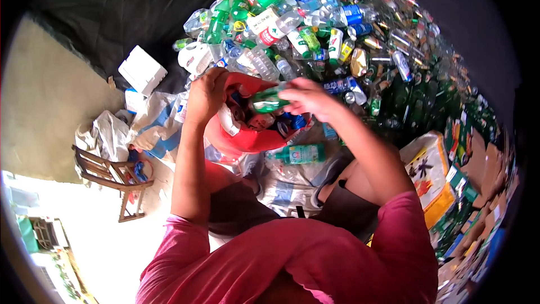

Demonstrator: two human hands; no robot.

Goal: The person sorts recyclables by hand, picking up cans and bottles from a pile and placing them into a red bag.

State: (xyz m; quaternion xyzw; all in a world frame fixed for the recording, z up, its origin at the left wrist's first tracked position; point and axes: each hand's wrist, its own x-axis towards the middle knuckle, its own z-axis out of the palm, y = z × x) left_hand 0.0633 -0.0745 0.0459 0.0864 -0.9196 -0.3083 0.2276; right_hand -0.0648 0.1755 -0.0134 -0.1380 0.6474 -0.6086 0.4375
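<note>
A red bag (239, 142) stands between my knees with its mouth open, and cans and other containers show inside it. My left hand (208, 90) is closed on the bag's rim at its upper left. Over the bag's mouth, my right hand (308, 99) grips a green plastic bottle (266, 101) by one end; the bottle lies nearly level. Just below the bag, another green bottle (304, 154) with a label rests on white sheeting by my feet. What lies deeper in the bag is hidden.
A large heap of plastic bottles (261, 65) rises ahead, with dark green glass bottles (405, 101) to the right. Flattened cardboard (481, 169) and a yellow-edged sack (424, 169) lie at right. On the left are a wooden chair (107, 171), a white foam box (142, 70) and sacks (154, 124).
</note>
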